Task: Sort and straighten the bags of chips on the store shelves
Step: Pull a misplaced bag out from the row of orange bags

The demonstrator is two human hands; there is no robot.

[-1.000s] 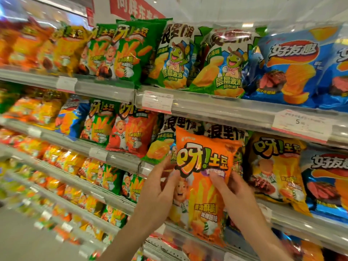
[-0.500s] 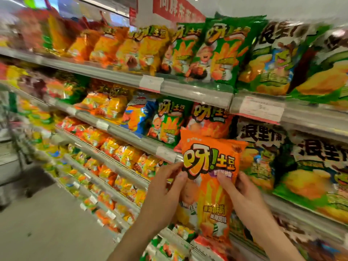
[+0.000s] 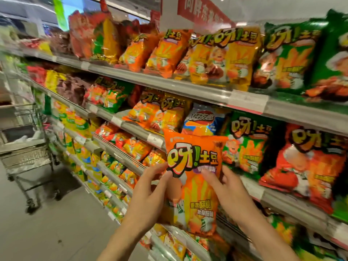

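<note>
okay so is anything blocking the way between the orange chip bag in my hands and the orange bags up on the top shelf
Nothing visible blocks it. Both the left hand and right hand hold the orange bag out in the aisle, with open air up to the orange bags.

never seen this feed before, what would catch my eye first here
First, the bright orange chip bag held up at centre frame, the left hand and right hand each keeping a grip on a side. Behind it, shelves packed with orange, yellow and green bags run away to the left. A metal shopping cart stands in the aisle at far left.
</note>
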